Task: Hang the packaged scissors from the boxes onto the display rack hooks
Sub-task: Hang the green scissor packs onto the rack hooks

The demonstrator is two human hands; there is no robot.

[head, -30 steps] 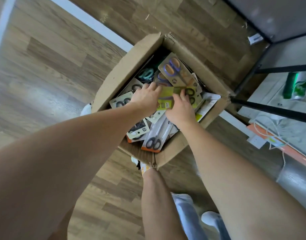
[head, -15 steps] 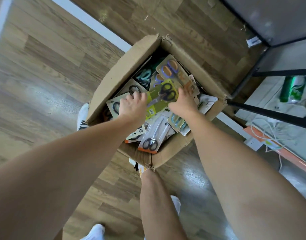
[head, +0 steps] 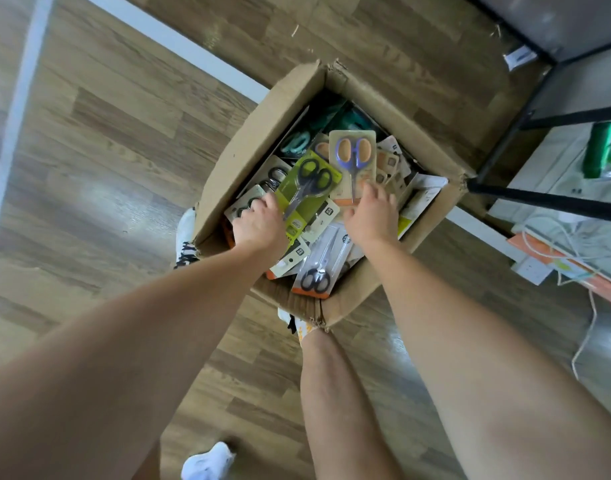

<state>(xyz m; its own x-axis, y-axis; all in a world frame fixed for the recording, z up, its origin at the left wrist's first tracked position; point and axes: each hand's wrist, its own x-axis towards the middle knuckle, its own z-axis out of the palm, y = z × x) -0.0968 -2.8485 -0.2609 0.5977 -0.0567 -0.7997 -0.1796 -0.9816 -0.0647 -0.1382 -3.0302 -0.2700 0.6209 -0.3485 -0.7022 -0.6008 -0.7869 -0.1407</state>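
Since the half-second before, both hands had come up a little out of the pile, each now with its own pack: the green pack had gone wholly to the left hand, and the right hand had taken up the orange-backed pack that earlier lay flat near the far side of the box. At this moment the left hand (head: 259,225) pinched the lower left edge of the green-carded pack of black-handled scissors (head: 307,192), fingers curled round the card, the pack tilted with its handles toward the far corner. The right hand (head: 371,214) gripped the bottom edge of the orange-carded pack of purple-handled scissors (head: 352,164), holding it nearly upright just beside the green one; the two cards overlapped slightly at their near edges. Both packs were held above the open cardboard box (head: 262,133), which stood on the wooden floor (head: 106,150) and was heaped with more packaged scissors, among them a clear pack with black handles (head: 314,271) resting against the near corner. A bare leg (head: 335,393) stood just below that corner, and a white shoe (head: 186,233) showed at the box's left edge. Black metal legs of a frame (head: 539,202) crossed the upper right, touching the box's right corner.
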